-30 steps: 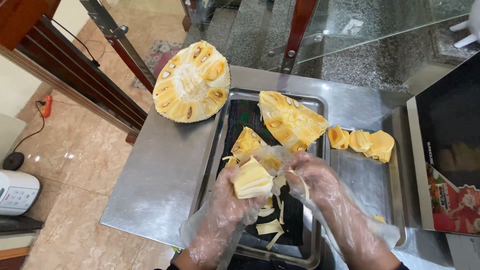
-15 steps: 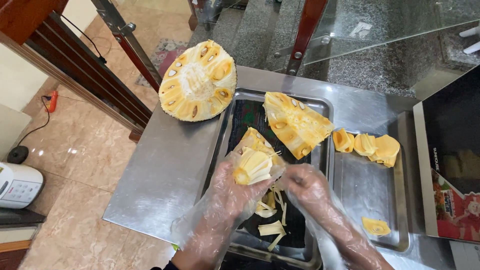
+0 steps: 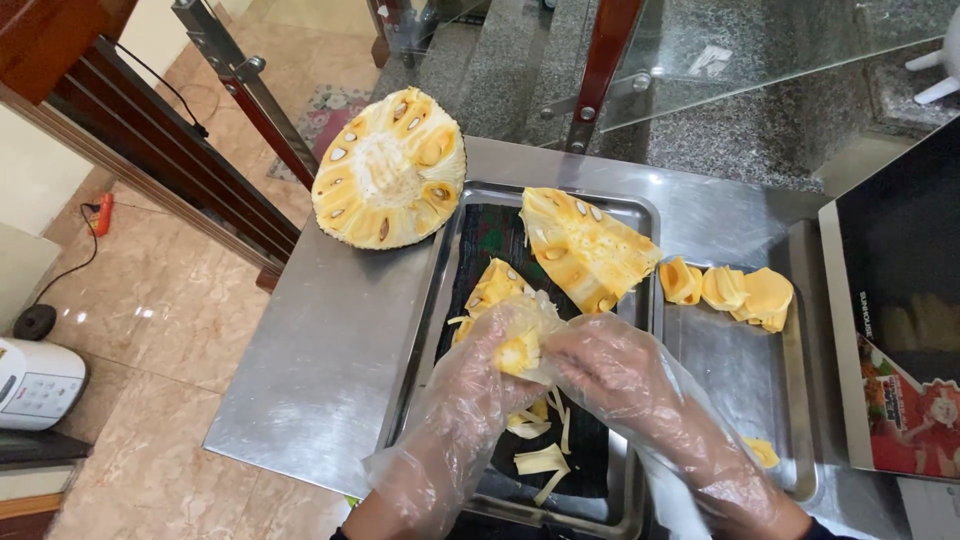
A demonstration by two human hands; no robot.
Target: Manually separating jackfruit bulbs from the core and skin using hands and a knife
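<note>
Head view: we find both gloved hands meeting over the middle of the dark tray [image 3: 455, 300] on the steel desk [image 3: 330, 360]. Our left hand [image 3: 470, 385] and right hand [image 3: 610, 375] have their fingers closed together around a small jackfruit piece [image 3: 517, 352]; the pulling-apart of flesh appears to be the step in hand. A jackfruit wedge [image 3: 585, 250] lies toward the tray's far edge, a jackfruit half [image 3: 390, 170] near the desk's far left corner, and cleaned pods [image 3: 740, 292] in the right-hand tray [image 3: 740, 390]. We judge the next move calls for a firm pinch to free the pod.
</note>
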